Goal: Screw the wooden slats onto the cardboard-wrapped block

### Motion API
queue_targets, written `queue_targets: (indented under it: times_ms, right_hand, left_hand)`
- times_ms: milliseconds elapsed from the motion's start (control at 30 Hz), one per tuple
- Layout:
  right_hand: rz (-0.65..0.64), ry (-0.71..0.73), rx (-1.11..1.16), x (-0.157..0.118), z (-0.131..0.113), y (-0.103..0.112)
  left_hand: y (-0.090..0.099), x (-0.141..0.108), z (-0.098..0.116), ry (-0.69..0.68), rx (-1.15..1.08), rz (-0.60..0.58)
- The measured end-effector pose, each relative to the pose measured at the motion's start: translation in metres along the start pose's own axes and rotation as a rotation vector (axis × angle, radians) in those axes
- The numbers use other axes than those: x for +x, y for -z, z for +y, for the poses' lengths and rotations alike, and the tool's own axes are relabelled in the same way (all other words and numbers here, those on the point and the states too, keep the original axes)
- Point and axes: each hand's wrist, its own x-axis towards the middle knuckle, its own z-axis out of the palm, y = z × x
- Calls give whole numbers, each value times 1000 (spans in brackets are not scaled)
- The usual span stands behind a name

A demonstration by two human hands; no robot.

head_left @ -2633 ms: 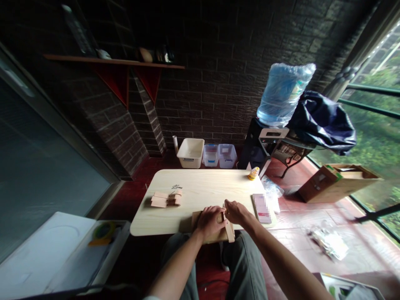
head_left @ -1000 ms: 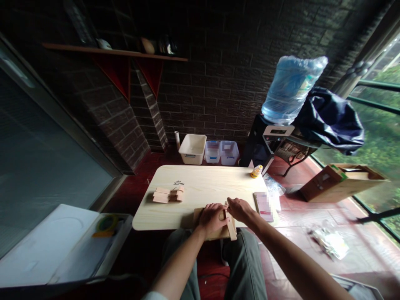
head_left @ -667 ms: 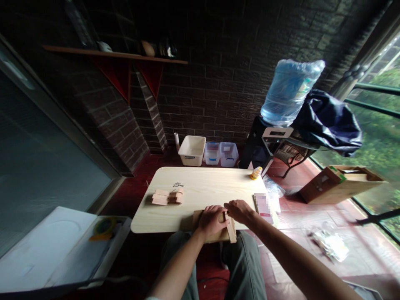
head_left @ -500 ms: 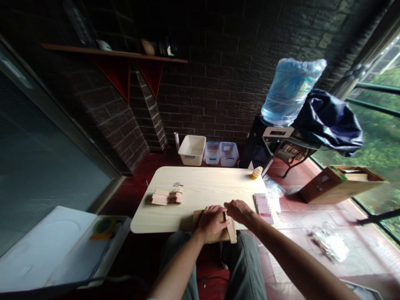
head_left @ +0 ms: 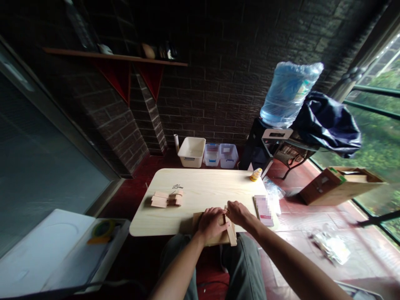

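A wooden box-like piece [head_left: 218,240] lies at the table's near edge, above my legs. My left hand [head_left: 212,223] rests over it, fingers wrapped across its top and the light wooden strip [head_left: 231,234] on its right side. Close by on the right, my right hand [head_left: 236,213] is closed at the strip's far end; what it pinches is too small to name. Several light wooden pieces [head_left: 160,200] sit on the left part of the table [head_left: 206,183], with small dark metal items [head_left: 177,186] just beyond them.
A yellow-capped bottle [head_left: 256,174] and a pink-and-white booklet [head_left: 263,210] lie on the table's right side. Beyond the far edge stand a cream bin [head_left: 191,152] and two clear bins [head_left: 228,156]. An open cardboard box [head_left: 340,186] is on the floor at right.
My right hand has shifted very slightly at the strip's far end. My left hand stays on the wooden piece. The whole view has moved slightly.
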Motion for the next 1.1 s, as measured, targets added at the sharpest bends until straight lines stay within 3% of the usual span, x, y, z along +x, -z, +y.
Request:
queue_targets:
  times_ms: [233,433,733,967,1100]
  right_hand:
    - [-34,109,-38,-9,0,11]
    - [-62,151,-61,-8,-1,7]
    - [-81,104,-37,-6,9,11]
    - [-167,18,-45,-2,6,4]
    - [-192,53,-58,1,6,14]
  left_hand:
    - [4,0,3,-5,3,1]
    - [2,2,4,32,22,-12]
    - [-1,0,-1,-24,-20,20]
    - [-2,-1,0,-34,-4,37]
    - [-1,-1,1,-30,5,30]
